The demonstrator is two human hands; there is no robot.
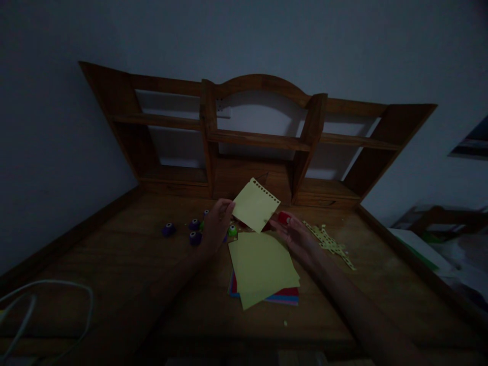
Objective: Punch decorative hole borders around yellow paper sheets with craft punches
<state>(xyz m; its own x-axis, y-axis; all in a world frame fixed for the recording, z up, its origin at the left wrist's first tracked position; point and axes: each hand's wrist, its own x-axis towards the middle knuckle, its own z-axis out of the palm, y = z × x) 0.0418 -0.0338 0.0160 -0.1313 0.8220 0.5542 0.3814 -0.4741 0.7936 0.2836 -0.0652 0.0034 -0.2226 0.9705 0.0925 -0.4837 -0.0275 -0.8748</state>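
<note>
A small yellow paper sheet point(254, 208), held up tilted above the desk, has a row of punched holes along its upper right edge. My left hand point(217, 229) pinches the sheet by its left corner. In my right hand point(295, 235) sits a red paper punch point(284, 218), close to the sheet's lower right edge; the dim light hides whether they touch. Below both hands lies a stack of yellow paper point(263, 264), with red, blue and purple sheets under it. Purple punches point(195, 238) and a green punch point(232, 231) stand beside my left hand.
Punched yellow strips point(331, 244) lie right of my right hand. Another purple punch point(168, 230) stands farther left. A wooden shelf unit point(259, 137) rises at the desk's back. A white cable point(89, 305) loops at the front left, and a paper scrap point(285, 323) lies near the front.
</note>
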